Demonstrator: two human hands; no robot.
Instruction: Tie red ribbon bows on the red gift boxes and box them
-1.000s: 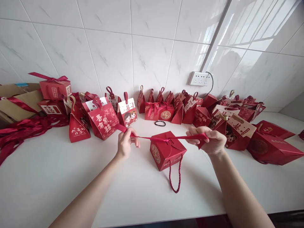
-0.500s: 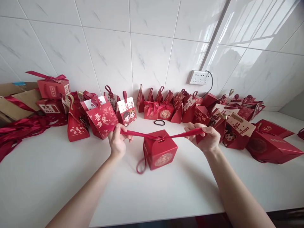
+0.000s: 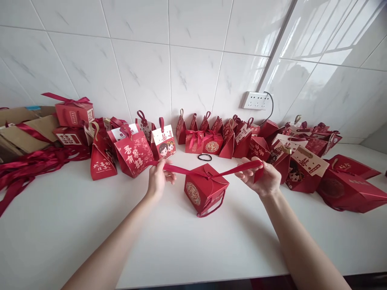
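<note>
A red box [image 3: 206,189] with a round gold pattern stands on the white table [image 3: 196,249], a cord handle hanging at its front right. A red ribbon [image 3: 232,169] runs through the top of the box and stretches out to both sides. My left hand [image 3: 160,177] pinches its left end between thumb and fingers. Its right end is pinched in my right hand [image 3: 261,175], and a short tail hangs down there. Neither hand touches the box itself.
Behind the box lies a black hair tie [image 3: 204,157]. Red gift boxes [image 3: 242,139] line the tiled wall. Loose red ribbons [image 3: 36,161] and a cardboard box [image 3: 33,131] lie at the left. Larger red boxes [image 3: 347,183] stand at the right. A power strip [image 3: 255,100] hangs on the wall.
The box has turned, so its gold pattern now faces front left and its cord handle is at the right. My left hand has shifted slightly right. Both hands still hold the ribbon.
</note>
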